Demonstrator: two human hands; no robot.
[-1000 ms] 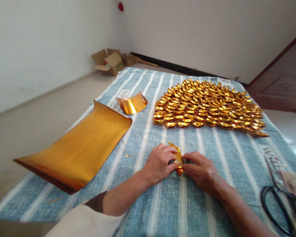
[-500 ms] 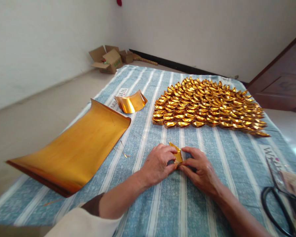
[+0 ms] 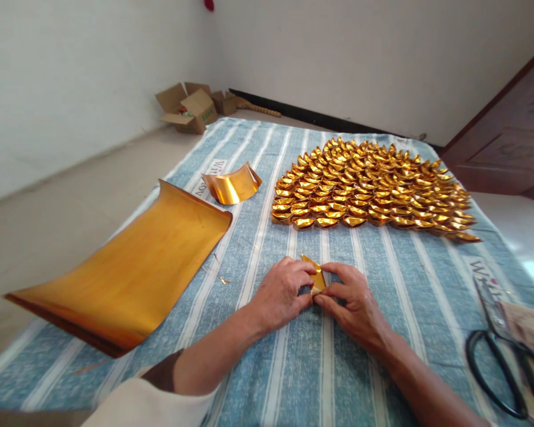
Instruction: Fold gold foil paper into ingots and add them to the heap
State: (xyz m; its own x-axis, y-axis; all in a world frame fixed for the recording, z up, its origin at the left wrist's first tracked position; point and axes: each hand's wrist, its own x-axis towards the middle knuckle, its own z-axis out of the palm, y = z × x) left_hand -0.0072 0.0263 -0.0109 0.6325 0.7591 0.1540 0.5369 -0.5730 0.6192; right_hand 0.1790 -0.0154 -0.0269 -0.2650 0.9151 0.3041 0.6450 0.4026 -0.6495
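Your left hand (image 3: 282,293) and right hand (image 3: 356,305) pinch a folded gold foil paper (image 3: 318,280) between them, near the rows of foil ingots (image 3: 374,190).

This looks like a room in a home, to judge by the plain white walls (image 3: 338,65), the panelled reddish door (image 3: 507,136), the pale floor (image 3: 80,219) with cardboard boxes (image 3: 204,112) near the corner, and the striped, lettered cloth (image 3: 293,379) spread before the person.
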